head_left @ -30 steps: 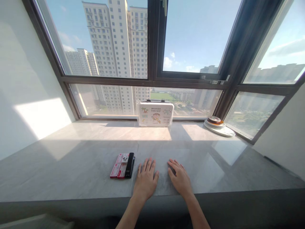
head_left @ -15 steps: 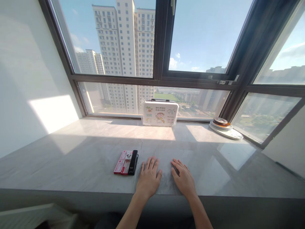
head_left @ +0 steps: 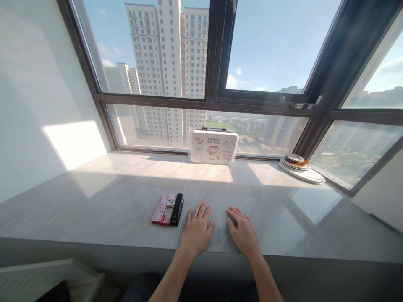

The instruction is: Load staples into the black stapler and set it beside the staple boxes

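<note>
My left hand (head_left: 197, 230) lies palm down on the grey marbled windowsill (head_left: 110, 209), its fingers spread and holding nothing. To its right my right hand (head_left: 242, 230) also rests on the sill, fingers stretched forward and a little bent, with no object in it. Just left of my left hand, not touching it, lies a black stapler (head_left: 176, 209). Against the stapler's left side sit several small red and white boxes (head_left: 161, 212), probably of staples; one of them has a dark picture on its top.
A white case (head_left: 214, 147) with cartoon prints and a dark handle stands upright against the window. At the right back corner is a stack of plates (head_left: 299, 167), with an amber dish among them. Below the sill's front edge, a pale slatted object (head_left: 47, 277) shows at the lower left.
The view has shifted and tilted slightly. Both hands stay in place on the sill, and the stapler and boxes have not been moved.
</note>
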{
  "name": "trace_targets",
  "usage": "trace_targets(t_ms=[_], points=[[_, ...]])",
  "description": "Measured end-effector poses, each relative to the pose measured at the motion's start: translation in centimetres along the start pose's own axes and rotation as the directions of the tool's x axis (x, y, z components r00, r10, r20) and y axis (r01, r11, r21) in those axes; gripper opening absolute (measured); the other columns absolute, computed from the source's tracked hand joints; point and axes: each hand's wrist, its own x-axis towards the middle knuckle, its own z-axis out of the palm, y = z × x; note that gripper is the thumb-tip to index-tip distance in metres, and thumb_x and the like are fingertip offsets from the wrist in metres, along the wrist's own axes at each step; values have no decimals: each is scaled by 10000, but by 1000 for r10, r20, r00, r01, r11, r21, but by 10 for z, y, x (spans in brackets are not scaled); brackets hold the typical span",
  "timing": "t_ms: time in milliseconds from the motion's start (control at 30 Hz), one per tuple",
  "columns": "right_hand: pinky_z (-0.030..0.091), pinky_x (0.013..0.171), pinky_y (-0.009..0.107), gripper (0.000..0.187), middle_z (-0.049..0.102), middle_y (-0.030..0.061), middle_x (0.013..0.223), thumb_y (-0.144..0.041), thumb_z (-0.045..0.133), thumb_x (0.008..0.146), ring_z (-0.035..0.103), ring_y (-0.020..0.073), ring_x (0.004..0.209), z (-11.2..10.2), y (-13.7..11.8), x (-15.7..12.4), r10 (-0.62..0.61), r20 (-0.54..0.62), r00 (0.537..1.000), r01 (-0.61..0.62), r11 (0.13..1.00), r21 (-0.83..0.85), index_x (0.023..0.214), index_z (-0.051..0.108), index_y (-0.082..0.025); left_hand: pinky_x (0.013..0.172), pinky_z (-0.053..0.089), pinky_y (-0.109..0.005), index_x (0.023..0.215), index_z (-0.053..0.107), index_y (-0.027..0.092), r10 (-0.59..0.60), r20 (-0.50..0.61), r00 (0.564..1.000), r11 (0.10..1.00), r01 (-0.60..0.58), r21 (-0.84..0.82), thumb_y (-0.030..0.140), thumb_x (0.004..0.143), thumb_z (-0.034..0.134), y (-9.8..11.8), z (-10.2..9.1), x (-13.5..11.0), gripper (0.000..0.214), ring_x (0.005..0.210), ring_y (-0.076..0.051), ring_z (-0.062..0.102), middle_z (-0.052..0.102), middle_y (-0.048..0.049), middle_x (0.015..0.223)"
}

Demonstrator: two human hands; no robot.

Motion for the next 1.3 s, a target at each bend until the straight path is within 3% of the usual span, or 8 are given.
trace_targets(t_ms=[467,600,700,800,900,1000,1167,1300], points=[[263,1212,426,458,521,20,1498,-370,421,948,388,217,1445,0,4,1,-5,31,1000,5,1000,-5,1352,615,-280,1243,173,-522,1555,300,315,-13,38,999,1000,12,17,540,1024,253,0,-3,-1,579,1528,-253,180,267,-7,1648],[251,1204,487,452,539,45,1480,-405,443,934,400,266,1434,-1,-3,4,57,41,998,-58,998,27,1318,639,-271,1236,195,-533,1553,308,312,14,26,1000,1000,-14,-10,540,1022,279,-1,-6,0,578,1522,-268,200,266,-14,1648],[298,1157,533,461,618,114,1370,-455,487,919,496,336,1336,5,-40,10,121,4,993,-121,989,89,1279,661,-226,1222,221,-548,1546,330,289,28,12,1000,1000,-28,-13,469,1027,317,1,-12,-6,550,1512,-289,227,299,-45,1634],[397,1080,428,474,636,124,1300,-474,491,944,550,309,1242,22,-104,26,-24,2,1000,23,967,255,1321,620,-218,1213,229,-554,1560,302,281,76,17,997,997,-76,-15,371,1002,391,6,-18,-23,573,1497,-314,261,364,-61,1603],[427,1026,403,563,589,136,1305,-535,523,934,530,304,1232,44,-165,49,-139,127,982,97,952,290,1382,545,-195,1216,238,-528,1546,330,331,78,47,996,996,-76,-55,347,979,430,9,-25,-49,576,1459,-303,340,445,-22,1557],[453,953,401,498,614,141,1203,-489,626,871,566,311,1124,57,-192,72,-198,179,964,140,945,296,1248,629,-164,1190,300,-498,1441,493,338,35,79,996,987,-22,-157,330,965,444,7,-35,-70,478,1367,-285,461,552,-16,1465],[448,934,345,477,673,64,1079,-221,708,720,595,265,1046,31,-154,88,-312,223,924,231,917,326,1197,696,-224,878,513,-368,989,671,244,-113,-13,994,937,102,-335,284,1030,251,-2,-60,-66,424,1007,-233,640,702,-83,1035],[458,941,313,482,710,40,1092,-125,592,737,629,229,1048,-5,-109,73,-295,207,933,212,914,345,1180,719,-265,1031,459,-415,1255,615,293,-131,-115,985,966,101,-238,319,1002,389,-10,-58,-40,340,1254,-248,544,615,-55,1340]])
